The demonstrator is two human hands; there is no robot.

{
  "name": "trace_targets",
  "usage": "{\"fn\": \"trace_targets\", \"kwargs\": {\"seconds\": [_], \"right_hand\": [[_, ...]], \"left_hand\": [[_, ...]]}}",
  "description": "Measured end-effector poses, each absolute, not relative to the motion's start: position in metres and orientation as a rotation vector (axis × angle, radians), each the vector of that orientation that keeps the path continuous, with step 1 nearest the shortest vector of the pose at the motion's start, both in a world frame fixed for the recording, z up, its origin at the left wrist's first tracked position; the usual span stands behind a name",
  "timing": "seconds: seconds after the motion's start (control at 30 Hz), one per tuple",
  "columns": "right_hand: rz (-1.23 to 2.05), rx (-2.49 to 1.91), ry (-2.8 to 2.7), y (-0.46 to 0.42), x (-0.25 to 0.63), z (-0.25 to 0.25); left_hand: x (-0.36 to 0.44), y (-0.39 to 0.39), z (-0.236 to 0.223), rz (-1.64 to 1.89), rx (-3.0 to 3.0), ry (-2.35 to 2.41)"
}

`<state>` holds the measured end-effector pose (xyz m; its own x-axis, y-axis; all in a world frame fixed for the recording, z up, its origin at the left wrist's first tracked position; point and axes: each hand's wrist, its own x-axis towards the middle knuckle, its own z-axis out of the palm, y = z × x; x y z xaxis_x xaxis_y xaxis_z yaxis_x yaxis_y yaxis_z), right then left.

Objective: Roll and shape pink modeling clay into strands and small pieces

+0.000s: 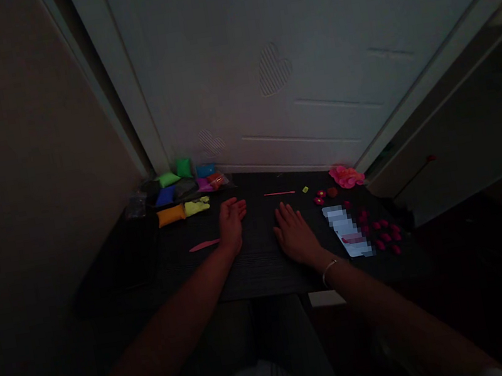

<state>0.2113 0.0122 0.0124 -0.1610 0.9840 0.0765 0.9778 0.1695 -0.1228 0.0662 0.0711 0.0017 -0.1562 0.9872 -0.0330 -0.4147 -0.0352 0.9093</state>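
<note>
My left hand (232, 224) rests on its edge on the dark table, palm turned inward, fingers stretched out and no object visible in it. Beside its wrist lies a pink plastic knife (203, 245), its right end hidden by the hand. My right hand (296, 235) lies palm down with fingers spread; what may be under the palm is hidden. Beyond it are a thin pink stick (279, 193) and a small yellow-green piece (305, 189). To its right is a lit phone (347, 231), screen blurred out.
Colourful clay packets, including an orange packet (171, 215) and a yellow packet (197, 206), lie at the back left. Several small magenta pieces (385, 236) lie right of the phone. A pink flower-like shape (347, 176) sits at the back right, before a white panel (222, 65).
</note>
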Motion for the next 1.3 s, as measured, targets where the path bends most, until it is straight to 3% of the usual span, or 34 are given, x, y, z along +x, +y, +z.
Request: {"fn": "trace_targets", "kwargs": {"seconds": [0.13,0.27,0.4,0.53,0.67,0.8,0.93,1.1,1.3], "right_hand": [[0.172,-1.831,-2.352,-0.017,0.189,0.011],[0.131,-1.722,-2.373,0.015,0.159,0.015],[0.084,-1.820,-2.311,0.044,0.179,0.014],[0.072,-1.941,-2.234,0.016,0.210,0.007],[0.111,-1.826,-2.295,-0.012,0.192,0.004],[0.069,-1.718,-2.328,0.016,0.160,0.009],[0.028,-1.801,-2.280,0.043,0.175,0.011],[0.050,-1.785,-2.330,0.005,0.213,0.006],[0.126,-1.654,-2.424,0.007,0.173,0.008]], "left_hand": [[0.066,0.072,0.001,1.503,0.803,0.990],[0.065,0.072,0.001,1.512,0.786,0.966],[0.065,0.072,0.000,1.524,0.778,0.949],[0.066,0.073,-0.001,1.519,0.759,0.961],[0.066,0.073,0.000,1.522,0.746,0.956],[0.065,0.073,0.000,1.533,0.736,0.940],[0.065,0.073,0.000,1.531,0.733,0.935],[0.066,0.073,-0.001,1.522,0.723,0.945],[0.066,0.073,0.000,1.530,0.702,0.938]]}}
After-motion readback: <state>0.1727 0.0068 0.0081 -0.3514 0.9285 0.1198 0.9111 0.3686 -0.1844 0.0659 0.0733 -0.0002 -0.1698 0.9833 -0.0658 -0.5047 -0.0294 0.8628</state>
